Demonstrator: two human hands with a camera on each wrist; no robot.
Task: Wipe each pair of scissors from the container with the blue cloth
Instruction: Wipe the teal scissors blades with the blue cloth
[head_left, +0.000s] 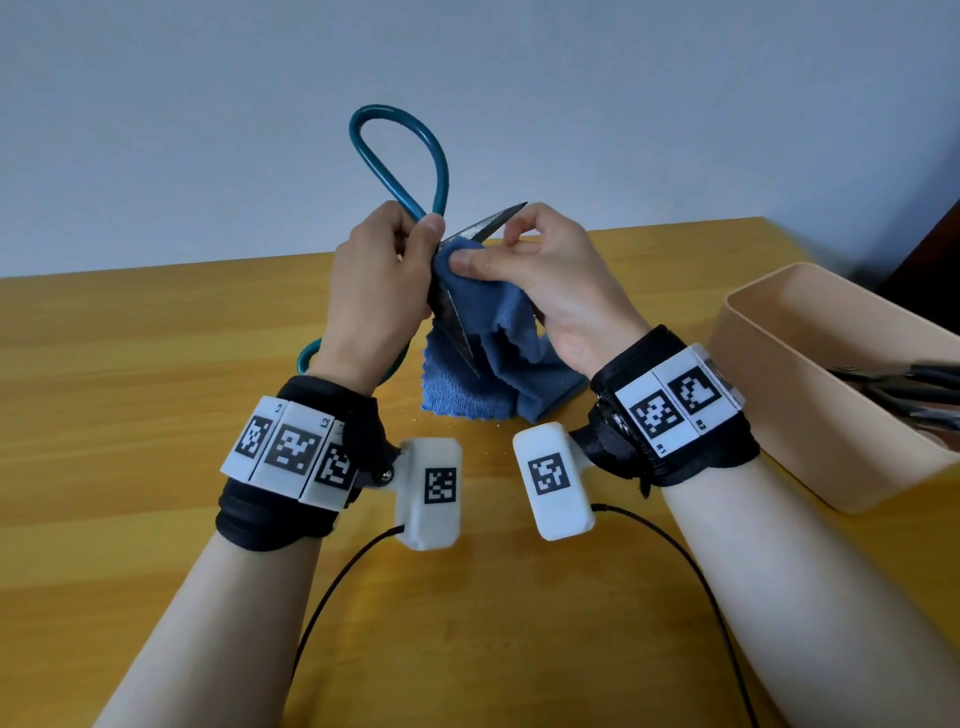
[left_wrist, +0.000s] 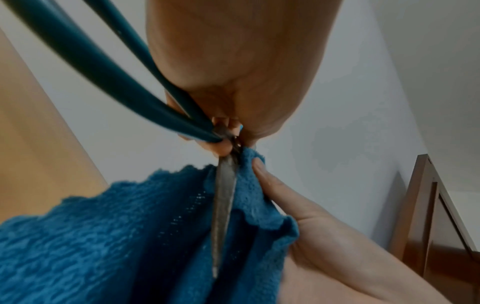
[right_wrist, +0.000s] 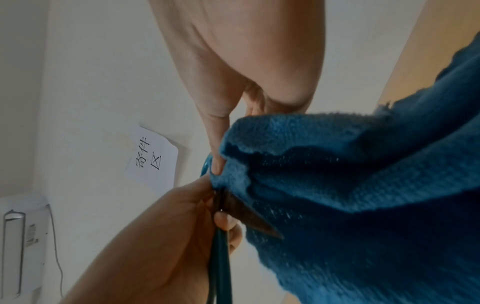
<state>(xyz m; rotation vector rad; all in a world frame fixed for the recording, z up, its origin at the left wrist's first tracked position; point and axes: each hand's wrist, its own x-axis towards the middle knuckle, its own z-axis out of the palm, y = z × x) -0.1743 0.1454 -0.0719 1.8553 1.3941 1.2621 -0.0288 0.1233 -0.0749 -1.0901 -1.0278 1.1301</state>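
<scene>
My left hand (head_left: 413, 236) grips a pair of teal-handled scissors (head_left: 400, 150) at the pivot, raised above the table. They are spread wide, one blade (head_left: 496, 218) pointing up right and the other (left_wrist: 223, 205) pointing down toward me. My right hand (head_left: 485, 257) pinches the blue cloth (head_left: 493, 374) around the upper blade next to the pivot. The rest of the cloth hangs down and its lower end lies on the table. In the right wrist view the cloth (right_wrist: 350, 174) covers most of the blade (right_wrist: 249, 216). The lower handle loop (head_left: 311, 358) shows behind my left wrist.
A beige container (head_left: 779, 364) stands at the right of the wooden table (head_left: 156, 364), holding dark-handled scissors (head_left: 909, 384). Black cables run from the wrist cameras toward me. A brown door (left_wrist: 441, 226) and a paper sign (right_wrist: 153, 156) are on the walls.
</scene>
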